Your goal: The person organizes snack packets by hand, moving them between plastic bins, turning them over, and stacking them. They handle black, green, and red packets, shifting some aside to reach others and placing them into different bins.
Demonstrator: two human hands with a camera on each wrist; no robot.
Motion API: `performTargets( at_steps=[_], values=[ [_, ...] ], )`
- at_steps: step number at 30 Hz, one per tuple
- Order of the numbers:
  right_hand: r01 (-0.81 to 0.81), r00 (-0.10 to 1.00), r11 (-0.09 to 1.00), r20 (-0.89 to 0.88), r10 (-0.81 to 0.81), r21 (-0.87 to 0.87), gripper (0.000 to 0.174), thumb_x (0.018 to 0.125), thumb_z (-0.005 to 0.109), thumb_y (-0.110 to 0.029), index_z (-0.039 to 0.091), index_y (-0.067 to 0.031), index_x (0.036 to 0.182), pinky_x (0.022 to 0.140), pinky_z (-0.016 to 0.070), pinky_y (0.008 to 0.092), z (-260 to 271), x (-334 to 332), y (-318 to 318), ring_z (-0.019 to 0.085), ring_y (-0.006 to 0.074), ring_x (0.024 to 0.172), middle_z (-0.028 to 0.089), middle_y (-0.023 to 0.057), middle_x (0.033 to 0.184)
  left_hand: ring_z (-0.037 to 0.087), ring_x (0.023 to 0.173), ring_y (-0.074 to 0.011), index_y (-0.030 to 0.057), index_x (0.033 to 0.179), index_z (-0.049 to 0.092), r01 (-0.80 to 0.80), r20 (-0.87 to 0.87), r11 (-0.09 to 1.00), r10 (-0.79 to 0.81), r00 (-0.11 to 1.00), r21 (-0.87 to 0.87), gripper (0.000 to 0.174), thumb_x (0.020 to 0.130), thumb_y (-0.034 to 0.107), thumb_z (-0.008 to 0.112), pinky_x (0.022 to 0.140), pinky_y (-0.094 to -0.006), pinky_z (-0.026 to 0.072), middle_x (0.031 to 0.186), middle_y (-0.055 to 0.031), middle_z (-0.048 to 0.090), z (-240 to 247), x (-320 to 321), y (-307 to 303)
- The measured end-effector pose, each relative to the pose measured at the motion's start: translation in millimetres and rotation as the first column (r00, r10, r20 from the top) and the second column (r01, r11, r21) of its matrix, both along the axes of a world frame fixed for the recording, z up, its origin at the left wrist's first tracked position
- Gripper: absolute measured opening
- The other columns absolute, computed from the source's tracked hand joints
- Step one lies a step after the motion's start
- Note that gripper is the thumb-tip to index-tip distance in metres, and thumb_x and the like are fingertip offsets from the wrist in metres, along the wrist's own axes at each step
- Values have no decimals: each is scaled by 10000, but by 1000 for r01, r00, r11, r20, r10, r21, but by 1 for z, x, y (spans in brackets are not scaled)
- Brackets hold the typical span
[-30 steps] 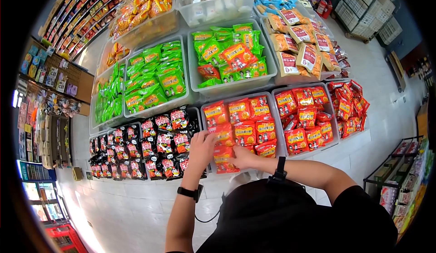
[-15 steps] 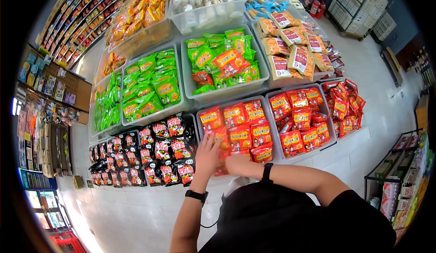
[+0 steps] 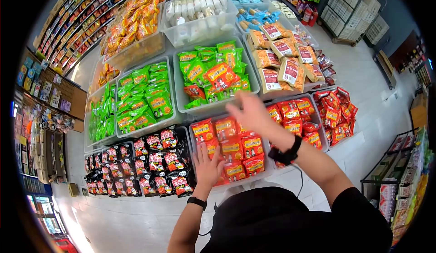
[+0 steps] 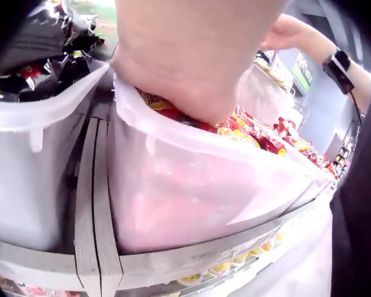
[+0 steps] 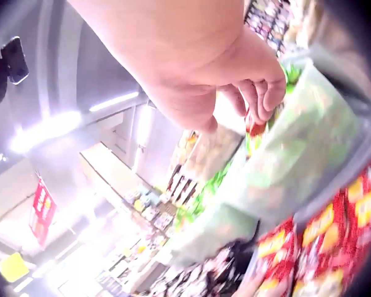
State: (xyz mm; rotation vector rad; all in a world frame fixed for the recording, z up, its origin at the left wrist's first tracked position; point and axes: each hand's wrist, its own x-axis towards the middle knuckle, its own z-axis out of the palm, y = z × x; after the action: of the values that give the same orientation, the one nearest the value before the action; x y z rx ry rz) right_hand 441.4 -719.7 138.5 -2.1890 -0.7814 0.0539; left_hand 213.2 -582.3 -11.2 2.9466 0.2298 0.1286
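While left hand touches red packets, right hand hovers near rim.

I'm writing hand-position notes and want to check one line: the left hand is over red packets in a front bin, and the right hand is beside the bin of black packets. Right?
Not quite: the right hand is by the near edge of a bin of mostly green packets, as the head view shows. The left hand is over red packets.

Hand, fingers bent, near rim of translucent bin; red packets lower right; red sign hanging left.
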Motion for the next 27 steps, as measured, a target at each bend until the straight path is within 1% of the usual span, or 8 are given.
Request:
performTargets(
  at_steps=[1,4,10,16,18,20,22,27],
  values=[
    [81,977,991,186,-100,108,454,878,714,-349,614,52,1064,835,501,444,-7,23,8,623,399,970,644,259,1015,209,1473,-451,221,1497,442,-2,2,1000,2,1000,-10,645,921,464,602,1153,-622,202,1581,-284,234,0,2,0],
    [137,954,990,274,-123,-33,610,841,736,-438,585,65,1153,850,499,463,0,62,32,614,396,1005,644,245,1075,225,1472,-439,226,1481,468,-15,9,1000,15,1000,-28,625,921,468,603,1153,-612,211,1579,-284,242,1,3,1],
    [238,955,876,264,-133,-420,800,719,787,-520,523,49,1216,875,494,500,-3,60,76,601,397,1064,638,211,1131,232,1470,-434,225,1469,488,-20,16,1000,21,1000,-12,594,938,474,580,1154,-604,212,1577,-286,245,4,4,-1],
    [117,973,986,212,-89,-121,583,674,788,-253,526,40,1104,891,485,493,11,49,59,589,413,1057,622,226,1073,225,1464,-452,243,1505,428,-2,-24,1000,2,1000,0,636,935,488,569,1157,-620,198,1571,-296,236,1,2,1],
    [-303,950,953,79,302,-1,621,668,806,-232,522,15,1161,913,472,481,27,25,33,575,427,1045,607,231,1076,209,1469,-455,240,1507,424,1,-55,1000,-2,998,-19,642,933,488,569,1163,-618,179,1571,-303,228,1,3,4],
    [-669,742,743,37,670,-26,647,661,810,-231,521,-21,1201,944,455,473,33,-8,11,552,421,1084,594,212,1130,187,1485,-426,181,1508,414,10,-51,989,-18,999,-149,641,938,429,574,1170,-613,161,1592,-269,214,1,-3,10],
    [-771,611,591,-15,792,-238,627,639,811,-202,530,-46,1177,932,447,471,3,-44,5,548,381,1078,574,180,1127,181,1491,-409,140,1501,415,39,-10,931,-46,999,-363,633,940,384,579,1171,-607,167,1603,-245,208,1,-5,24],
    [-748,458,395,17,889,-533,447,711,753,-118,629,-110,1141,970,418,448,-106,-104,-18,559,300,1108,602,129,1116,279,1450,-419,58,1454,447,70,78,972,-54,996,-225,522,959,193,542,1162,-553,226,1561,-223,318,14,-18,32]
  ],
)
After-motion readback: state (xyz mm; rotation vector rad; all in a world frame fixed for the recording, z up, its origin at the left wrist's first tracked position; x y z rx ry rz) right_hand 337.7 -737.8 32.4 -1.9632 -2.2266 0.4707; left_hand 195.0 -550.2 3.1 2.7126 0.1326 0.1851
